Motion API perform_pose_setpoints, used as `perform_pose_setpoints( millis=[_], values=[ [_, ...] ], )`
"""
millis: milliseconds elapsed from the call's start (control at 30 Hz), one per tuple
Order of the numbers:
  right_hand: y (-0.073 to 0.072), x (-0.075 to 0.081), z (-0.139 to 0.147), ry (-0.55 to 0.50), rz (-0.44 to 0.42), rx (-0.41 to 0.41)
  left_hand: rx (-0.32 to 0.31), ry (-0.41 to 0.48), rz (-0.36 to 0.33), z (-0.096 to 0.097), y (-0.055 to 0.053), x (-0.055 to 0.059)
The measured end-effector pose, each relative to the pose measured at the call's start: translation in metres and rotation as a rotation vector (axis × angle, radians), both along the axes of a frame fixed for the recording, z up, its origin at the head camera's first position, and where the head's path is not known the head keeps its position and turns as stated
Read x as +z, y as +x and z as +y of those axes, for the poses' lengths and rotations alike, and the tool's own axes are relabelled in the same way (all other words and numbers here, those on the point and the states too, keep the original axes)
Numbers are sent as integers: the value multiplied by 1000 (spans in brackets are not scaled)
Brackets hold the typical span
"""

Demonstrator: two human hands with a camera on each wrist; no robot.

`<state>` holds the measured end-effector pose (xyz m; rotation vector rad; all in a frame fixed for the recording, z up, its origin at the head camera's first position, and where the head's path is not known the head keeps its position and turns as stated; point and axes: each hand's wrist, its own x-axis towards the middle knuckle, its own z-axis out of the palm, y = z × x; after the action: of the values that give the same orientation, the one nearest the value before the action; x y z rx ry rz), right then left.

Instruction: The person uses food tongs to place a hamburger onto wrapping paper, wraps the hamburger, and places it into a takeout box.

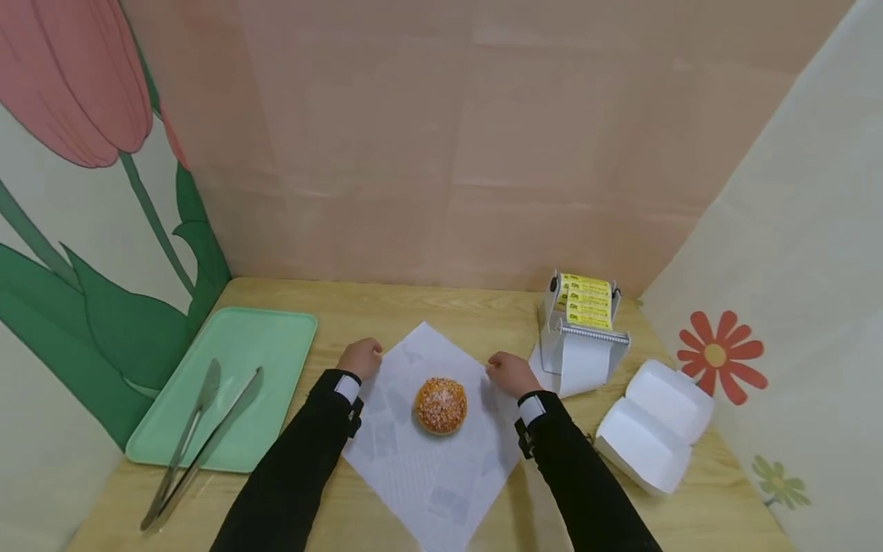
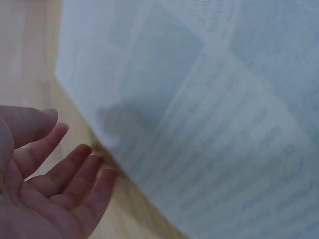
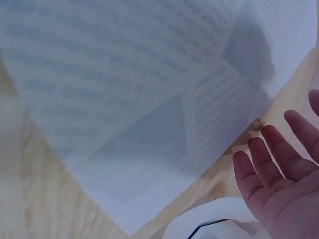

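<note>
While crumb-topped bun point(image 1: 440, 406) sits on newsprint-patterned paper point(image 1: 407, 468), your left grip point(image 1: 360, 359) and right grip point(image 1: 513, 373), both loosely spread, just beside paper's left and right edges.

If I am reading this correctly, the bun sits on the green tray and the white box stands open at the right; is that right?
Not quite: the head view shows the bun on the paper, not the tray. The white box does stand open at the right.
</note>
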<state>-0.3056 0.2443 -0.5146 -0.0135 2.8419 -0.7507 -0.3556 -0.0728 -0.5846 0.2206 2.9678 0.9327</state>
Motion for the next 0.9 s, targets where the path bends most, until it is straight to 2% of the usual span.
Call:
perform_pose_setpoints(
  millis=[33,67,133,167,200,233,267,300,367,433,533,633,900],
  values=[
    [-2,-2,-1,10,18,-1,13,-12,41,0,-15,-26],
    [-3,-3,-3,15,32,1,27,-27,84,0,-26,-44],
    [-5,-6,-8,22,48,-2,55,-40,101,2,-40,-64],
    [-6,-7,-10,32,61,1,74,-34,89,4,-41,-65],
    [-7,-8,-12,38,60,-1,90,-22,73,9,-18,-29],
    [-7,-8,-14,42,59,-2,105,-15,45,13,-1,-1],
    [-8,-8,-16,47,54,-6,116,-4,15,16,12,20],
    [-9,-8,-17,56,46,-13,125,6,-13,19,21,34],
    [-10,-7,-19,63,23,-33,130,5,6,24,32,47],
    [-10,-8,-20,69,2,-52,132,-12,12,27,38,52],
    [-11,-11,-20,72,-11,-66,131,-40,18,31,38,45],
    [-12,-12,-20,50,-7,-74,138,-28,12,32,35,42],
    [-14,-5,-22,-15,-43,-95,111,157,51,35,36,46]
  ],
)
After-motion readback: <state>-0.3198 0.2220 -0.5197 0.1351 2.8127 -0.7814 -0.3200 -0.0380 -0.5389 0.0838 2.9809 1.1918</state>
